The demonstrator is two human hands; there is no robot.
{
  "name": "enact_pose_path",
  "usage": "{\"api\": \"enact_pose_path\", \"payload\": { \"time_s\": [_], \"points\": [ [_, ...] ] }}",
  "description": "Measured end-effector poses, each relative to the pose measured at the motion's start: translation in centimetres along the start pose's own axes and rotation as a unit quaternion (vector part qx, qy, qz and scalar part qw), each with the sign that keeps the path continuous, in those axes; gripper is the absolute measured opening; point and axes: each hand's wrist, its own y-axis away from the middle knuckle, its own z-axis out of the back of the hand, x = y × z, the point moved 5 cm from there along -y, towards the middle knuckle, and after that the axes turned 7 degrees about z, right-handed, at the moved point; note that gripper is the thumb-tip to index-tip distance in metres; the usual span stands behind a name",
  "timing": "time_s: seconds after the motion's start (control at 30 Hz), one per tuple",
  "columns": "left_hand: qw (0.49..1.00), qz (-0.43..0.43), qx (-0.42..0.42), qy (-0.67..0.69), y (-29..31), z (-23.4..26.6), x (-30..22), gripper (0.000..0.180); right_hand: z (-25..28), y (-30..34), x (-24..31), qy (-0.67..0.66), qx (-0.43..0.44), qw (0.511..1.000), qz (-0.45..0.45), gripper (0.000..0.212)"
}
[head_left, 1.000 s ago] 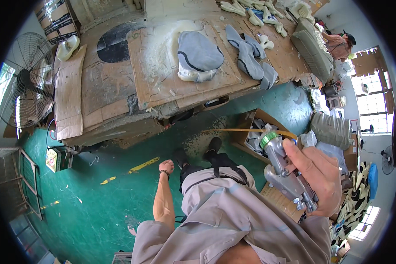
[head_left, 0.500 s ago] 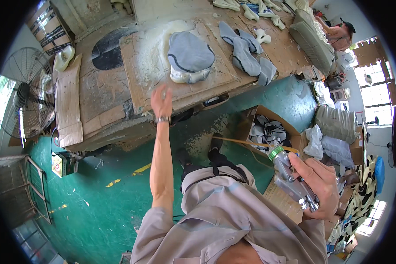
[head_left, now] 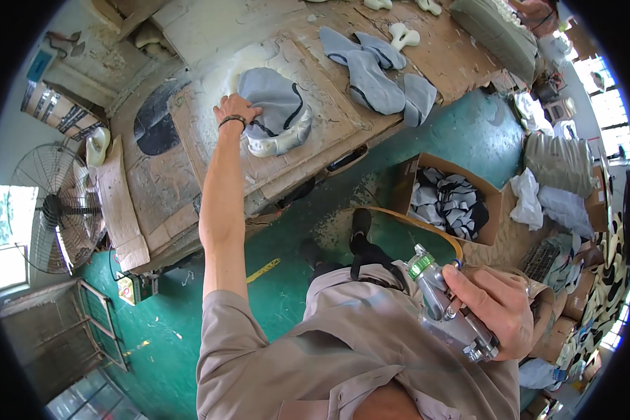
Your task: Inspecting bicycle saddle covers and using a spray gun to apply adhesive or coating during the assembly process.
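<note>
My right hand (head_left: 497,304) is wrapped round a metal spray gun (head_left: 441,304) with a green ring near its nozzle, held up in front of my body at the right. An orange hose (head_left: 458,250) shows beside it. On the table, my left hand (head_left: 235,110) grips the left edge of a grey fabric cover (head_left: 269,98) with black trim, thumb on top. Its fingers are partly hidden. Beneath the cover sits a cream foam piece (head_left: 283,142), its near side exposed and the cloth partly folded over it.
More grey fabric covers (head_left: 378,84) lie to the right, beside a white foam piece (head_left: 404,36). An open carton (head_left: 493,217) of grey and black pieces stands on the floor. A large fan (head_left: 52,210) is at the left, near a cardboard strip (head_left: 122,203) on the table edge.
My left hand has moved forward from the table's front edge to the grey fabric cover and taken hold of its edge. The cover's near-left side is now folded. The spray gun stays in my right hand.
</note>
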Motion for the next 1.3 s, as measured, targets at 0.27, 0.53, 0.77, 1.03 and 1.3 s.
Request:
{"api": "enact_pose_path", "payload": {
  "time_s": [0.27,0.53,0.77,1.03,1.3],
  "points": [
    [0.997,-0.020,0.074,0.024,-0.7,-0.4,0.3,0.061,0.6,-0.3,-5.7,-0.082,0.005,0.996,0.026,0.069],
    [0.996,-0.076,0.028,0.030,-2.8,-2.4,2.9,0.061,4.1,2.1,-11.1,-0.098,0.011,0.995,0.004,0.074],
    [0.993,-0.082,0.034,0.081,0.5,-4.1,1.9,0.065,6.6,2.4,-15.2,-0.082,-0.028,0.996,-0.006,0.076],
    [0.916,0.006,-0.077,0.394,3.8,-4.3,4.0,0.064,7.3,0.2,-16.0,-0.066,-0.100,0.993,-0.021,0.067],
    [0.739,0.104,-0.148,0.649,19.5,-6.1,1.8,0.058,7.2,-1.5,-14.9,-0.038,-0.148,0.988,-0.018,0.063]
  ]
}}
